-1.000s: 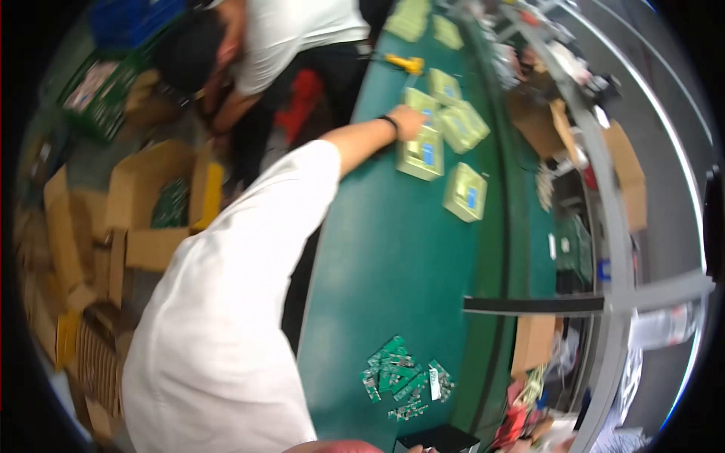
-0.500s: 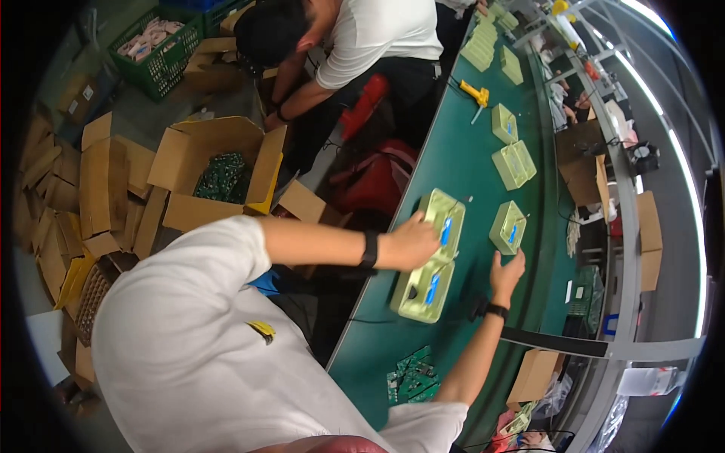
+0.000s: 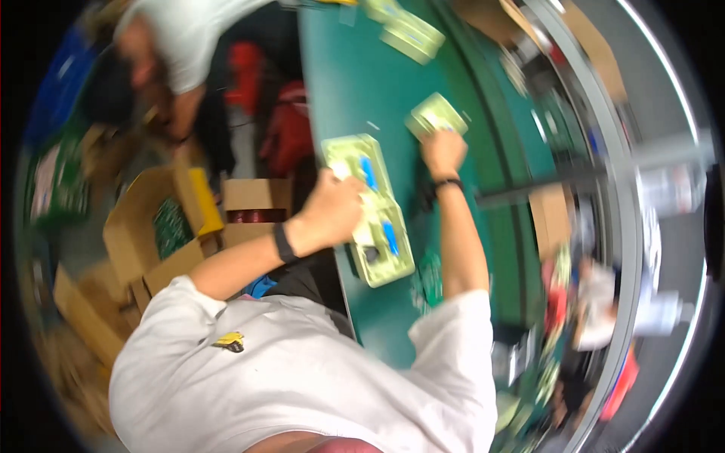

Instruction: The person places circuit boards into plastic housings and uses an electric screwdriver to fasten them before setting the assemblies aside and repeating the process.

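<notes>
Two pale green plastic housings lie end to end on the green work surface, a far housing (image 3: 375, 160) and a near housing (image 3: 395, 260), each with a blue part inside. A small dark piece sits in the near one. My left hand (image 3: 329, 213) is at their left side, by where they meet; its fingers are curled, and what they hold, if anything, is hidden. Farther right, my right hand (image 3: 444, 155) is closed on the near end of a separate pale green housing (image 3: 436, 113). Motion blur softens both hands.
Green circuit boards (image 3: 430, 281) lie on the surface beside my right forearm. More housings (image 3: 412, 36) stand at the far end. At left, an open carton (image 3: 140, 219) holds circuit boards, and a co-worker in a white shirt (image 3: 185, 38) bends down. A metal frame (image 3: 623, 174) runs along the right.
The whole view has swung round. My right hand has gone from the edge of the separate housing to a grip on its near end. My left hand has shifted to the pair's left side.
</notes>
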`<state>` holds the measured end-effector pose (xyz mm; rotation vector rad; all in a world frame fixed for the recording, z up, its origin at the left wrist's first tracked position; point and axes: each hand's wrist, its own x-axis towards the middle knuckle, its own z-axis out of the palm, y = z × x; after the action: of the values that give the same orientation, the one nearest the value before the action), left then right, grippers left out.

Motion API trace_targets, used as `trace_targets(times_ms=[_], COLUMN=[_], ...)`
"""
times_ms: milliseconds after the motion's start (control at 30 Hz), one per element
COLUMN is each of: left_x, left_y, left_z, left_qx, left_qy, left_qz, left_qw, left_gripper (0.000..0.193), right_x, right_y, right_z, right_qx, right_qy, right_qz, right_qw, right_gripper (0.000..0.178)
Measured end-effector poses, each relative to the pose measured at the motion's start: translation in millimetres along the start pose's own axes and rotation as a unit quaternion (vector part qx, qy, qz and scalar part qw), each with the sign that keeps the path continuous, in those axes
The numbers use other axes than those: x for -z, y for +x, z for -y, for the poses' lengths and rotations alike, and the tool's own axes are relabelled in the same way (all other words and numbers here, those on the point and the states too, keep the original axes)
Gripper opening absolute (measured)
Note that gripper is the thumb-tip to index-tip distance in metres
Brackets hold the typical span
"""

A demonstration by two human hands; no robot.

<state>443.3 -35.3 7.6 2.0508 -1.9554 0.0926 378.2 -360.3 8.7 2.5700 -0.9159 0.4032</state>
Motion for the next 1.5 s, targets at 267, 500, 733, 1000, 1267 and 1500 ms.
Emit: trace_targets(times_ms=[267, 500, 733, 1000, 1267, 1500], left_x=[54, 37, -10, -6, -38, 47], left_y=[-15, -78, -113, 63, 80, 24], left_z=[-21, -152, -229, -180, -144, -180], left_qx=[-0.076, -0.248, -0.334, -0.351, -0.246, -0.143], left_qy=[-0.178, -0.311, -0.265, -0.057, -0.190, -0.444], left_qz=[-0.152, -0.038, 0.025, 0.018, 0.022, 0.140], left_qw=[0.969, 0.917, 0.904, 0.934, 0.950, 0.873], left_gripper=[0.008, 0.007, 0.013, 0.016, 0.013, 0.013], right_x=[189, 347, 328, 359, 337, 299], right_y=[-144, -435, -586, -551, -462, -417], right_z=[-60, -47, -9, -4, 12, 30], right_qx=[0.053, -0.150, -0.220, -0.277, -0.263, -0.302], right_qy=[0.064, 0.064, 0.119, 0.107, 0.194, 0.292], right_qz=[-0.131, 0.032, 0.122, 0.131, -0.024, -0.109], right_qw=[0.988, 0.986, 0.960, 0.946, 0.945, 0.901], right_gripper=[0.012, 0.015, 0.018, 0.028, 0.029, 0.030])
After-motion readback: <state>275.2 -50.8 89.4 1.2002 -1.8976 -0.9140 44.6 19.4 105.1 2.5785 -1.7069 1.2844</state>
